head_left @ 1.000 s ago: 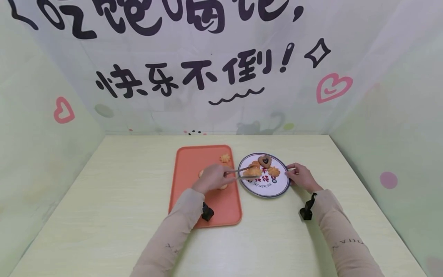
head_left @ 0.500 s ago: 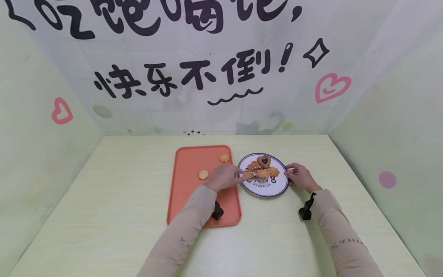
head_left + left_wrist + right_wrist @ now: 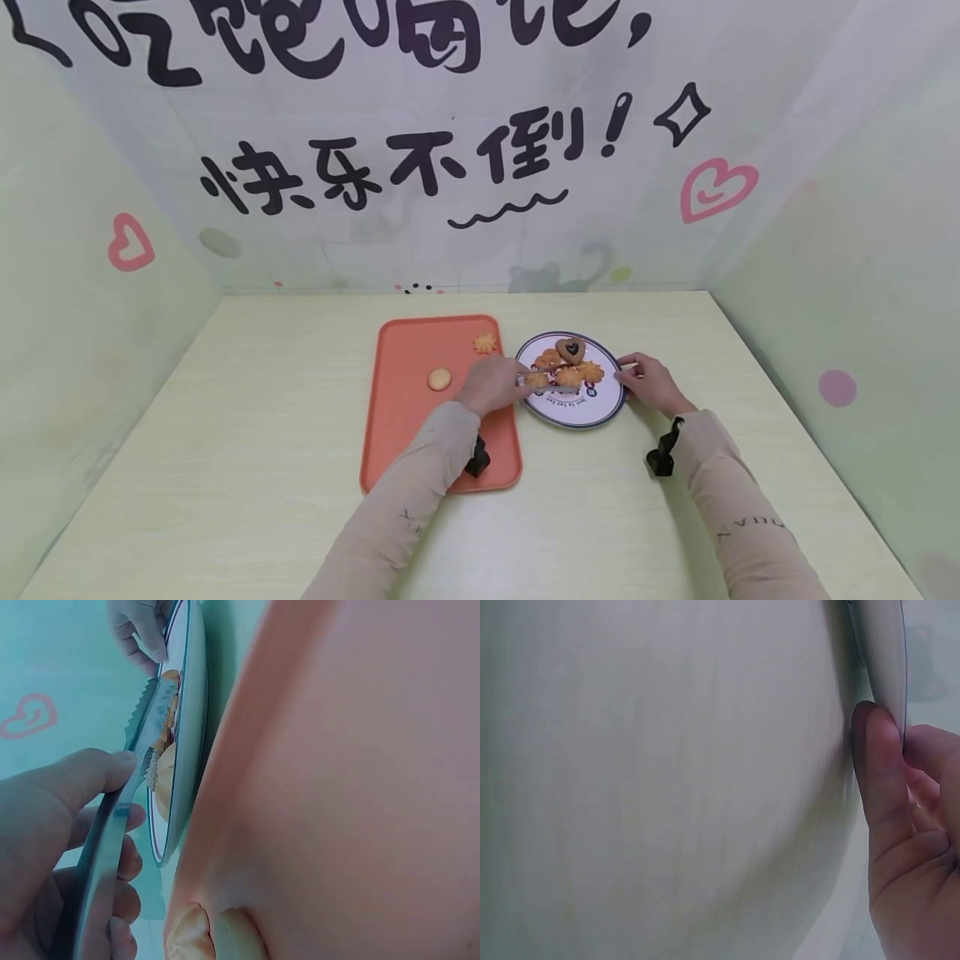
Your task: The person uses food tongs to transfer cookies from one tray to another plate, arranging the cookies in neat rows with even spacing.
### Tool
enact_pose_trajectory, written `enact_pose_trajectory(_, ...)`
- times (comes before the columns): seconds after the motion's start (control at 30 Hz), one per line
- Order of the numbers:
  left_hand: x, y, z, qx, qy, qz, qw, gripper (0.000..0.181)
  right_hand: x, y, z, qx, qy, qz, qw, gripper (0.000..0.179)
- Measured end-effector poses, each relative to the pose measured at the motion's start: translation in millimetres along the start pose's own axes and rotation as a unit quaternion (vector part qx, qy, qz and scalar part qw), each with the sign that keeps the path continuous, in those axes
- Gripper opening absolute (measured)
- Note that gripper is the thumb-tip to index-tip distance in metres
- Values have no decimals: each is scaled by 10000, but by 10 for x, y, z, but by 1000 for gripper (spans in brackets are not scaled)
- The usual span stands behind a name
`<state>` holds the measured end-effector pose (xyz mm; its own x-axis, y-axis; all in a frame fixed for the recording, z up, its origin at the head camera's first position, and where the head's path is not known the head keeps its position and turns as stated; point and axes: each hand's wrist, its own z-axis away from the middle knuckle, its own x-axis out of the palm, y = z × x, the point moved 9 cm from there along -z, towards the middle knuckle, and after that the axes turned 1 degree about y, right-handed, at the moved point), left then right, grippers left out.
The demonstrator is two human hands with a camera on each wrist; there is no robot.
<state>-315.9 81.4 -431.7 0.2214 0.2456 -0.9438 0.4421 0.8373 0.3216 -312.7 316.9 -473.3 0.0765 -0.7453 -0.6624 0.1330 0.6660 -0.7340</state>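
Note:
My left hand (image 3: 489, 387) holds metal tongs (image 3: 101, 855) over the left side of a round white plate (image 3: 573, 414) with a dark blue rim. The tong tips lie by a flower-shaped cookie (image 3: 568, 377) on the plate; whether they grip it I cannot tell. Also on the plate are a heart-shaped cookie (image 3: 572, 350) with a dark centre and several golden cookies. My right hand (image 3: 654, 385) pinches the plate's right rim, thumb and fingers on opposite faces in the right wrist view. Part of the tongs is hidden by the left hand in the head view.
An orange tray (image 3: 401, 442) lies left of the plate, partly under my left forearm. It bears a round cookie (image 3: 439, 379) and a flower-shaped cookie (image 3: 484, 343) near its far right corner. A printed cloth wall (image 3: 360, 250) stands behind the pale table (image 3: 247, 433).
My left hand has moved right with the tongs, and the flower-shaped cookie at their tips has shifted right on the plate. The round cookie on the tray has come into view. My right hand stays put.

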Motion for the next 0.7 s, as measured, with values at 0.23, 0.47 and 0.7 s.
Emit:
enact_pose_trajectory(0.23, -13, 36, -19, 152, 77, -366, 9992, 35, 7, 0, 3, 67, -31, -19, 10000, 36)
enact_pose_trajectory(0.47, -17, 37, -32, 103, 100, -427, 9990, 34, 9, -12, 7, 42, -36, -38, 10000, 36)
enact_pose_trajectory(0.7, -9, 26, -43, -25, 37, -483, 9988, 35, 2, -19, 16, 17, -6, -43, 10000, 36)
